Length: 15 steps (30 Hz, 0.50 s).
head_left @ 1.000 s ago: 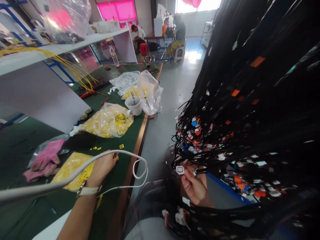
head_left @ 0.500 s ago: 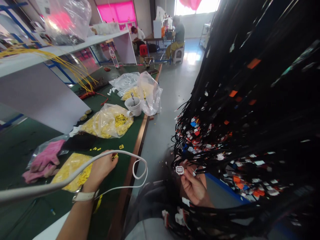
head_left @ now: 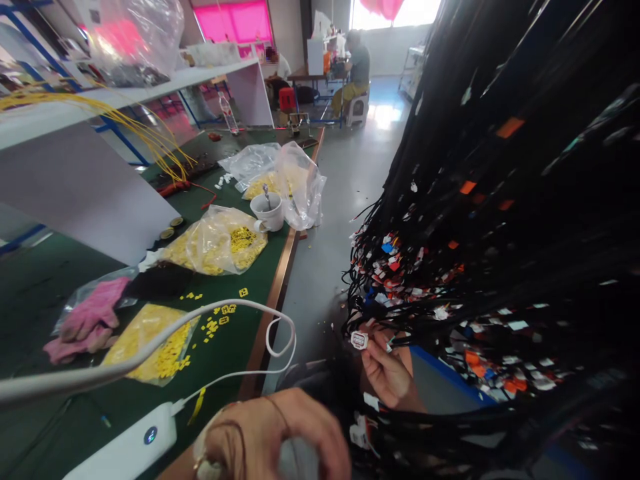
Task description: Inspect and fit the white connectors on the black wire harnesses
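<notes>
Between the thumb and fingers of my right hand (head_left: 393, 377) is a white connector (head_left: 359, 340), its slotted face turned toward me. It is on one of the black cables (head_left: 500, 280) hanging in a thick bundle at the right. My left hand (head_left: 283, 430) is low in the middle, in front of my lap, blurred, with its fingers curled. Its fingertips are partly hidden, and I cannot make out what they hold. Small yellow plastic pieces (head_left: 213, 327) lie loose on the green table (head_left: 227, 370), beside an open bag of yellow pieces (head_left: 135, 333).
A white cable (head_left: 240, 303) loops across the view to a white power bank (head_left: 130, 443). Pink gloves (head_left: 95, 310), a second bag of yellow pieces (head_left: 215, 240) and a white mug (head_left: 269, 212) are on the table. People (head_left: 357, 67) sit at a far bench.
My left hand has moved from the loose yellow pieces on the table down and right toward my lap. My right hand stays in place, with the connector's face slightly tilted.
</notes>
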Motion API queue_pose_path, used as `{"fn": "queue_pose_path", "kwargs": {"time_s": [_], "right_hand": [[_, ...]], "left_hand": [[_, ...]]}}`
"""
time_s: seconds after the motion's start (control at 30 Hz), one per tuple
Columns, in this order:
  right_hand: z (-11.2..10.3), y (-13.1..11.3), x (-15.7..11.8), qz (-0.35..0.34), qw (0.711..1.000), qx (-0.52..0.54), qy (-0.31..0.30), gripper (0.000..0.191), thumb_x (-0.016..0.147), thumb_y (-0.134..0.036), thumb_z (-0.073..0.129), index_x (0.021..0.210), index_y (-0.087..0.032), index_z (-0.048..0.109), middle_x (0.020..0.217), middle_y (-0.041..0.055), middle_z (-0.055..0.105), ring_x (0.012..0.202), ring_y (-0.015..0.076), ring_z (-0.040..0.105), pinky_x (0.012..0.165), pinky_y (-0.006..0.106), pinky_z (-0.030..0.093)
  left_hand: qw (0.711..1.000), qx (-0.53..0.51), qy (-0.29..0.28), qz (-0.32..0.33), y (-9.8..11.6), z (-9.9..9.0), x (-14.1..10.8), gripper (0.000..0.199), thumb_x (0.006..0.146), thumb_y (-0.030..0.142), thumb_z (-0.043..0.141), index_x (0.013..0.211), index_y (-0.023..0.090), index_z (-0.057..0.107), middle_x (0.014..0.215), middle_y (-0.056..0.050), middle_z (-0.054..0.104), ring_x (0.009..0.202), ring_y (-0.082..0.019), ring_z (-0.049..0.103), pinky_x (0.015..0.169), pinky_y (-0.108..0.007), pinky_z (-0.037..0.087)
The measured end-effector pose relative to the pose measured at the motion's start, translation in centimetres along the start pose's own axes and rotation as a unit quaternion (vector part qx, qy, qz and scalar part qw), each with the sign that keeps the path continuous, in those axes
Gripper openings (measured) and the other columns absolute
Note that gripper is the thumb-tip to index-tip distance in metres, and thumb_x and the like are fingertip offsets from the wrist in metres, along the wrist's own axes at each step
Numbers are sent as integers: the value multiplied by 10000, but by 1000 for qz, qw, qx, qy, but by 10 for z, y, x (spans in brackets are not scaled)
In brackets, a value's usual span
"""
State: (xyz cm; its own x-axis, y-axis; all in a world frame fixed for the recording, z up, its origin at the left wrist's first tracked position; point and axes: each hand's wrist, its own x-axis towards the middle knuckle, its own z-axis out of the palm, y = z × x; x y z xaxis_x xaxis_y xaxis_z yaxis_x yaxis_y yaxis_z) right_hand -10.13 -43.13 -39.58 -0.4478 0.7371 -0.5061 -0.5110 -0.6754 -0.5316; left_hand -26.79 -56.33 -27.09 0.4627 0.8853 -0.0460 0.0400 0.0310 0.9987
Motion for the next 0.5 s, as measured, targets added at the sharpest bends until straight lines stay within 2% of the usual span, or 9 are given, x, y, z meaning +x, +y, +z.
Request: {"fn": "queue_pose_path", "kwargs": {"time_s": [0.07, 0.13, 0.23, 0.3, 0.4, 0.5], "right_hand": [[1, -1, -2, 1, 1000, -6, -3, 468, 552, 6, 775, 810, -374, 691, 843, -86, 727, 834, 158, 700, 614, 193, 593], [0, 0, -3, -6, 1000, -2, -11, 481, 547, 2, 785, 847, -361, 688, 854, -83, 724, 831, 141, 693, 636, 186, 584], [-4, 1, -2, 1, 999, 16, -28, 455, 532, -38, 823, 863, -313, 673, 873, -59, 725, 810, 129, 686, 682, 205, 583], [-6, 1, -1, 21, 999, 23, -43, 432, 508, -65, 850, 839, -274, 666, 874, -34, 727, 805, 133, 684, 678, 208, 583], [-6, 1, 1, 29, 998, 29, -47, 444, 480, -59, 863, 821, -260, 661, 857, -28, 725, 795, 133, 685, 647, 195, 577], [-5, 1, 2, 9, 998, 26, -53, 428, 504, -43, 846, 812, -272, 657, 851, -40, 716, 801, 131, 682, 670, 209, 582]], "left_hand": [[997, 27, 71, -22, -12, 10, 22, 230, 774, 378, 632, 870, 184, 710, 877, -118, 710, 785, -206, 660, 719, -297, 534], [982, 60, 173, -45, -25, 15, 40, 166, 754, 271, 647, 859, 152, 694, 852, -93, 688, 740, -167, 619, 692, -263, 511], [942, 103, 313, -64, -45, 16, 59, 126, 749, 194, 651, 869, 157, 664, 831, -54, 678, 743, -147, 595, 703, -244, 485], [912, 139, 380, -64, -57, 16, 66, 149, 744, 174, 662, 892, 179, 646, 845, -36, 680, 765, -150, 599, 719, -248, 479], [880, 199, 428, -55, -70, 16, 71, 171, 742, 178, 685, 902, 205, 632, 865, -32, 683, 787, -170, 612, 728, -270, 478], [860, 265, 434, -41, -76, 18, 72, 135, 784, 227, 680, 906, 212, 626, 864, -40, 683, 802, -189, 621, 739, -297, 477]]}}
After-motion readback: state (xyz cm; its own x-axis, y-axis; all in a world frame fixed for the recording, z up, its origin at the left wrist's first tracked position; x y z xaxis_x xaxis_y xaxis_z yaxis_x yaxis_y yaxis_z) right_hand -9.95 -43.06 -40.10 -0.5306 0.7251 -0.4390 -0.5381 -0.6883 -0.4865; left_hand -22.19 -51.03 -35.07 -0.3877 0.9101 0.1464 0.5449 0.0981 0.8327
